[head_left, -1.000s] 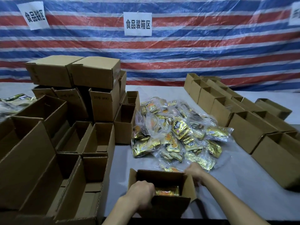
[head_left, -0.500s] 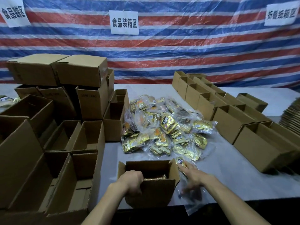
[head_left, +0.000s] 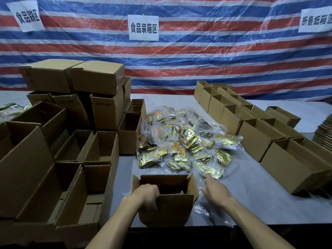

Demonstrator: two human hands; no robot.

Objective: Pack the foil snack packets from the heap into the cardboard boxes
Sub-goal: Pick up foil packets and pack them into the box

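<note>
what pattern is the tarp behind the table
The plastic tarp shows red, blue and white stripes; head view.

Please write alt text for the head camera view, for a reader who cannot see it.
A person's left hand grips the near wall of an open cardboard box, while the right hand, fingers straight, stretches toward a heap of foil snack packets behind it. More cardboard boxes stand on both sides, before a striped tarp.

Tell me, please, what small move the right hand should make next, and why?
Probably stretch forward and pinch the nearest foil packet: the right hand is open and empty at the edge of the heap, and the left hand grips the open box.
</note>
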